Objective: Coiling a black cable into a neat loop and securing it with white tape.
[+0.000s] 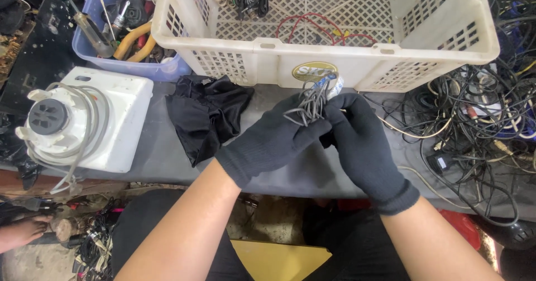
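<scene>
Left hand [273, 141] and right hand [360, 141], both in black gloves, clenched together on grey wire bundle [310, 103], just in front of white lattice basket [268, 55]. Grey worktop [156, 152] underneath. Left of basket: black cloth [206, 113], white appliance base [84, 119], blue tool tub [95, 52]. Right: cable tangle [480, 119]. Below: cluttered floor [33, 258].

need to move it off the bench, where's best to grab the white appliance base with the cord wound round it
Grip the white appliance base by its flat square body, from the right side and near edge, which look bare. The grey cord loops loosely around the round top and hangs off the front left, so avoid lifting there.
</scene>
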